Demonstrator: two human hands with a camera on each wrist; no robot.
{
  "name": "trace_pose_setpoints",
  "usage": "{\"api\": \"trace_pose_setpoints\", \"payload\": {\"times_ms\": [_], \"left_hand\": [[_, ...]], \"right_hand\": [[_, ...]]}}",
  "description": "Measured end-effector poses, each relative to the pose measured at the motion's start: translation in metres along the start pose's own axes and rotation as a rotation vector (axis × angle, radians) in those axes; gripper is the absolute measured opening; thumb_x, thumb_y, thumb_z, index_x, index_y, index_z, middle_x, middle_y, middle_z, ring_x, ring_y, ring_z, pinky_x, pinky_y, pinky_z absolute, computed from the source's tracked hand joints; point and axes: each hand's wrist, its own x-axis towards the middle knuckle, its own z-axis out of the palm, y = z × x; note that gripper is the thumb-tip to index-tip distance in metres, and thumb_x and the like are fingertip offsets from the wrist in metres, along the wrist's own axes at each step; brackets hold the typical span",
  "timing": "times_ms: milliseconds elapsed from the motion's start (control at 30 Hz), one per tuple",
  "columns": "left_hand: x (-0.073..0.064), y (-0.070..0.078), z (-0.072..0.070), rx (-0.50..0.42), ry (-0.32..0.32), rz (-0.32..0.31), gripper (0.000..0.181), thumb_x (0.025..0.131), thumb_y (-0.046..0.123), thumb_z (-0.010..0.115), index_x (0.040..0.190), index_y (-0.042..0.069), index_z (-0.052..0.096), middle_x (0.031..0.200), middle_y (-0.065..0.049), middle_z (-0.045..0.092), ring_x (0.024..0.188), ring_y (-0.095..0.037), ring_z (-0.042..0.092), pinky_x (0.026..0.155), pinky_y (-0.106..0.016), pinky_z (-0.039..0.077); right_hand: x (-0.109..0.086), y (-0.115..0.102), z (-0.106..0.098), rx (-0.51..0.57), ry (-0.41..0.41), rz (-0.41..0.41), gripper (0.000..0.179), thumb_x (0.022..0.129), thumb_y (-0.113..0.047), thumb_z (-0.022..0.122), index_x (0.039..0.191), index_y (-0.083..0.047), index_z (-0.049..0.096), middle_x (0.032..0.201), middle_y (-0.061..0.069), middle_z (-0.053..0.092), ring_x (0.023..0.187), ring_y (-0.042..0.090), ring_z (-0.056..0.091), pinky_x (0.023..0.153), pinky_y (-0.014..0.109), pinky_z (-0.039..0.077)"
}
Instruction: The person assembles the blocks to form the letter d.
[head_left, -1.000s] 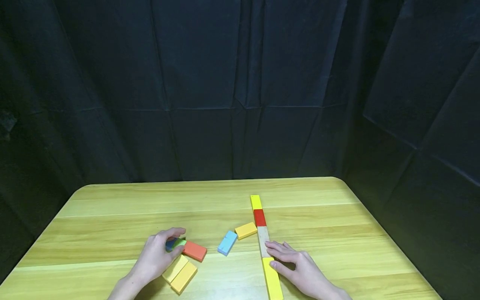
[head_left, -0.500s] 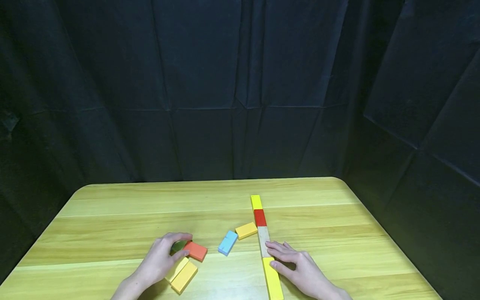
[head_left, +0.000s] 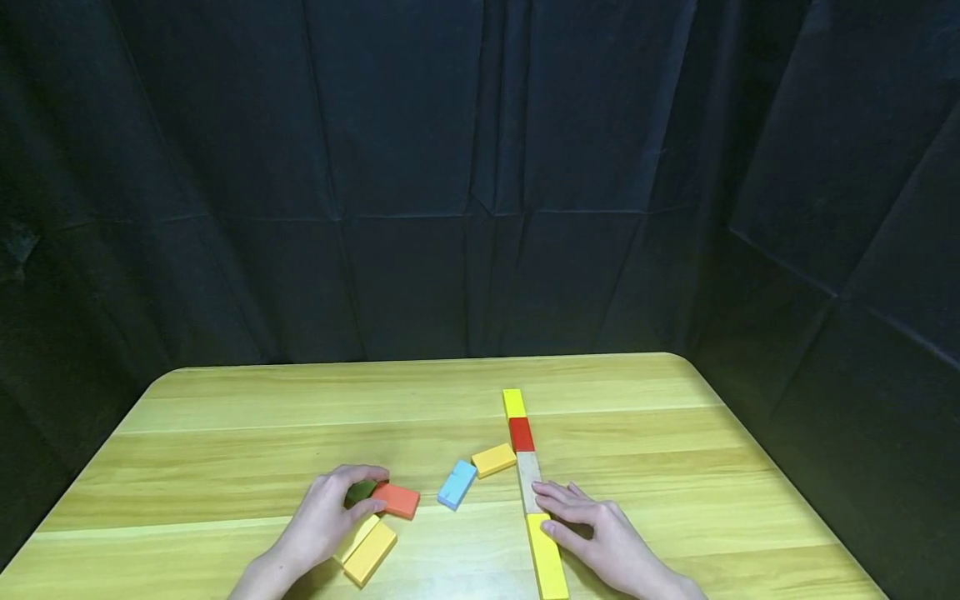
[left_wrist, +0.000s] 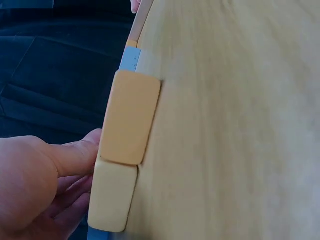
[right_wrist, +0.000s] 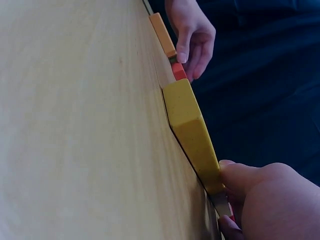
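Note:
In the head view my left hand (head_left: pixel 330 512) pinches the left end of an orange-red block (head_left: pixel 397 501) between thumb and fingers. A green block (head_left: pixel 360 493) sits shaded inside that hand's curve, partly hidden. Just below lie a pale yellow block (head_left: pixel 354 537) and an orange-yellow block (head_left: pixel 371 553), side by side. My right hand (head_left: pixel 600 533) rests along a row of flat blocks: its fingertips touch the whitish block (head_left: pixel 527 479), its thumb the near yellow block (head_left: pixel 547 557). Farther up that row come a red block (head_left: pixel 521 434) and another yellow block (head_left: pixel 513 403).
A light blue block (head_left: pixel 457 484) and an orange-yellow block (head_left: pixel 494 460) lie between the hands, the latter close against the row. The wooden table (head_left: pixel 247 425) ends at a dark curtain (head_left: pixel 405 183) behind and to the sides.
My left hand has moved slightly right, its fingers now at the orange-red block, which has shifted a little right. The green block became more covered. My right hand has stayed put.

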Motion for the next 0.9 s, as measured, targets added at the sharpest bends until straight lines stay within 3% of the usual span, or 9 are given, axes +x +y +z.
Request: {"api": "trace_pose_setpoints", "payload": {"times_ms": [500,900], "left_hand": [[0.0004,-0.0012,0.0031,0.014,0.015,0.045,0.035,0.081,0.018,0.080,0.115,0.015,0.072,0.105,0.009,0.074,0.113,-0.021,0.065,0.098,-0.045,0.051],[-0.0027,0.0064,0.0049,-0.049,0.087,0.048,0.036,0.079,0.014,0.082,0.113,0.010,0.073,0.106,0.005,0.076,0.111,-0.019,0.068,0.097,-0.043,0.052]], "right_hand": [[-0.0003,-0.0006,-0.0008,-0.003,-0.009,0.016,0.047,0.095,-0.049,0.062,0.134,-0.022,0.065,0.142,-0.013,0.057,0.138,0.035,0.047,0.110,0.058,0.035],[-0.0014,-0.0014,0.0000,-0.005,0.001,-0.015,0.045,0.097,-0.045,0.062,0.134,-0.021,0.065,0.141,-0.010,0.058,0.136,0.037,0.048,0.109,0.059,0.036]]}}
